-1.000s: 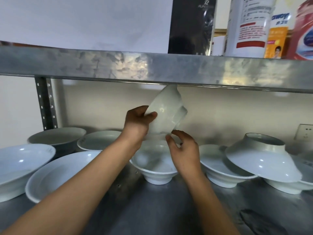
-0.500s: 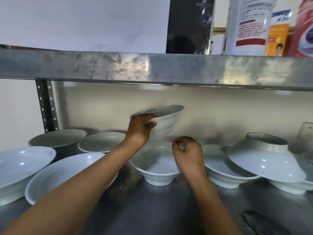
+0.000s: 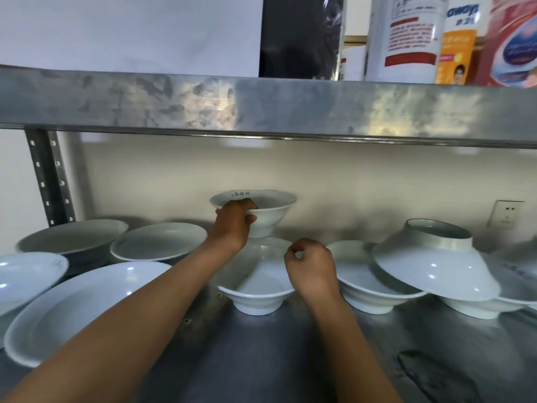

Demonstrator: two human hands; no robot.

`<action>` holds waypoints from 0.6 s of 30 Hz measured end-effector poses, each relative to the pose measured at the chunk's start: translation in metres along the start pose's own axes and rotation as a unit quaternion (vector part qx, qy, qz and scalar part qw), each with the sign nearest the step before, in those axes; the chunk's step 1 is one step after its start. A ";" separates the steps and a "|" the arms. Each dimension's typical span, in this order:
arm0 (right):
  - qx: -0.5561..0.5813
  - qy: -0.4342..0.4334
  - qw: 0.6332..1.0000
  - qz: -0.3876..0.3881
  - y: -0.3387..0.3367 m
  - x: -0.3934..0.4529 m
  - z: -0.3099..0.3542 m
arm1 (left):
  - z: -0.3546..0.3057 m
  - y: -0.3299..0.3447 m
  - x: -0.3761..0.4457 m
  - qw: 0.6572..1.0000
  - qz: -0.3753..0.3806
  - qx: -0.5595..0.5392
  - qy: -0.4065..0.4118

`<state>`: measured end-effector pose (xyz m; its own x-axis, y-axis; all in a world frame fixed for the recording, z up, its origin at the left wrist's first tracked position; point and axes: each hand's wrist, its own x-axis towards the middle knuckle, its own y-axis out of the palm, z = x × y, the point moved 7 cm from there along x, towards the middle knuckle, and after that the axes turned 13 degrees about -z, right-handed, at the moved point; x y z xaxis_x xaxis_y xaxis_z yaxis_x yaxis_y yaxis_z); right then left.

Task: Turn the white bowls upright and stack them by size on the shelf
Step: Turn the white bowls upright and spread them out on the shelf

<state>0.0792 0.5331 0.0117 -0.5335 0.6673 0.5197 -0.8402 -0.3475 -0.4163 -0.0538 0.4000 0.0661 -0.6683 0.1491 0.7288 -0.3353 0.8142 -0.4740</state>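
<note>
My left hand [image 3: 234,221] grips the near rim of a small white bowl [image 3: 268,212], held upright just above the back of a larger upright white bowl [image 3: 255,289] on the steel shelf [image 3: 276,359]. My right hand [image 3: 312,267] hovers over that lower bowl's right rim, fingers curled, holding nothing. To the right, an upside-down white bowl [image 3: 433,260] leans across two upright bowls [image 3: 360,282] [image 3: 494,303]. Left of my arm lie upright shallow bowls [image 3: 72,303] [image 3: 158,241] [image 3: 72,237] [image 3: 26,279].
The upper steel shelf [image 3: 261,107] runs low overhead, carrying a white board, a dark box and bottles. A perforated upright post [image 3: 48,175] stands at the back left. A wall socket [image 3: 507,213] is at the back right.
The small bowl went from tilted on edge, held by both hands, to upright and lower, held by my left hand alone. My right hand let go and dropped beside the lower bowl.
</note>
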 end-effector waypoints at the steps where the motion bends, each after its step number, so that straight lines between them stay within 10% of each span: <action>1: 0.001 0.010 1.000 0.012 0.002 -0.001 -0.002 | 0.000 0.000 0.001 1.000 0.006 0.000 0.000; 18: 0.006 0.062 0.994 0.094 -0.007 -0.007 -0.009 | -0.004 -0.025 0.002 1.000 -0.008 -0.004 0.004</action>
<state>0.0895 0.5372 0.0039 -0.6651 0.6664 0.3369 -0.7286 -0.4805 -0.4881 -0.0443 0.3823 0.0809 -0.6584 0.1402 0.7395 -0.3400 0.8211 -0.4584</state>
